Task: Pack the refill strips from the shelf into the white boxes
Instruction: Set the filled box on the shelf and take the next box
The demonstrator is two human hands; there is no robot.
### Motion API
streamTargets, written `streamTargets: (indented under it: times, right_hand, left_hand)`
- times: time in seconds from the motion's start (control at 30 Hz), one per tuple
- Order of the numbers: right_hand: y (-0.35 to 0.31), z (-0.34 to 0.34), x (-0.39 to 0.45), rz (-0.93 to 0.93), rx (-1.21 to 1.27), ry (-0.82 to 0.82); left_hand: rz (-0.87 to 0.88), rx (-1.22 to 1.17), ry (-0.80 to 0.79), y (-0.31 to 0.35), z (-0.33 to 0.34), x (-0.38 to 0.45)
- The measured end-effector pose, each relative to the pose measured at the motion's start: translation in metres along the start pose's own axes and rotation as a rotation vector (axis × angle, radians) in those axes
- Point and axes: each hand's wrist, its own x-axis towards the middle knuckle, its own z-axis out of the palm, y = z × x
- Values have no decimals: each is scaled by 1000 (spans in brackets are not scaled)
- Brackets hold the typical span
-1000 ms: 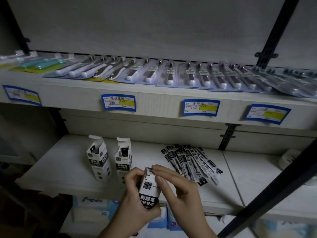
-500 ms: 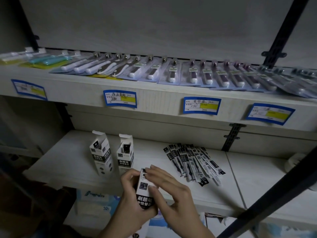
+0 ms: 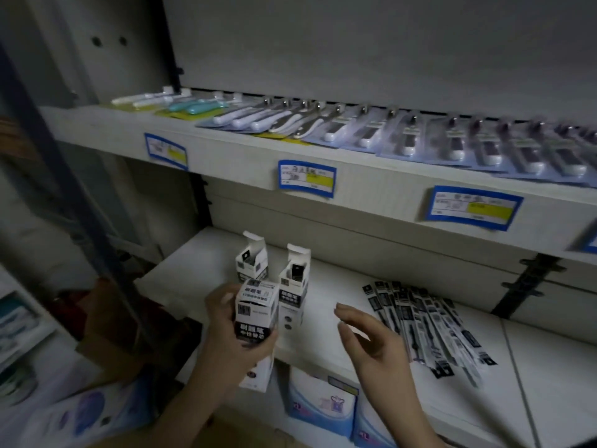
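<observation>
The whole view is dim and smeared by motion, so the print on the boxes and on the blue price labels (image 3: 307, 178) cannot be read. The packaged tools (image 3: 400, 137) on the upper shelf run off the right edge. The held white box (image 3: 256, 313) hides the lower part of the left open box (image 3: 252, 261) behind it, and its own bottom end is partly covered by the left hand (image 3: 226, 331).

The left hand grips this box, fingers (image 3: 219, 302) curled round its left side and thumb below. Its top looks closed. The right hand (image 3: 371, 337) is off the box, fingers loosely spread and holding nothing, hovering between the right open box (image 3: 293, 286) and the refill strips (image 3: 423, 321), which lie fanned on the lower shelf (image 3: 339, 286).

Half a second ago both hands were on the box, the right one pressing at its top flap; now the right hand has let go, and the view has swung to the left.
</observation>
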Motion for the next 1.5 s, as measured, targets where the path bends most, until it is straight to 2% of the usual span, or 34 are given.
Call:
streamTargets:
  times: [0.3, 0.6, 0.8, 0.97, 1.2, 1.5]
  right_hand:
    - [6, 57, 20, 15, -74, 18]
    - [15, 144, 25, 75, -82, 196]
    - [0, 161, 20, 76, -117, 224]
    - [5, 153, 17, 66, -156, 217]
    - [38, 150, 9, 145, -162, 141]
    - [50, 182, 9, 221, -216, 192]
  left_hand:
    - [90, 90, 17, -28, -83, 54]
    - [31, -13, -148, -62, -138, 103]
    - [8, -44, -211, -59, -149, 112]
    - [5, -35, -186, -57, -146, 101]
    - [-51, -41, -113, -81, -138, 75]
    - [42, -30, -98, -119, -159, 100]
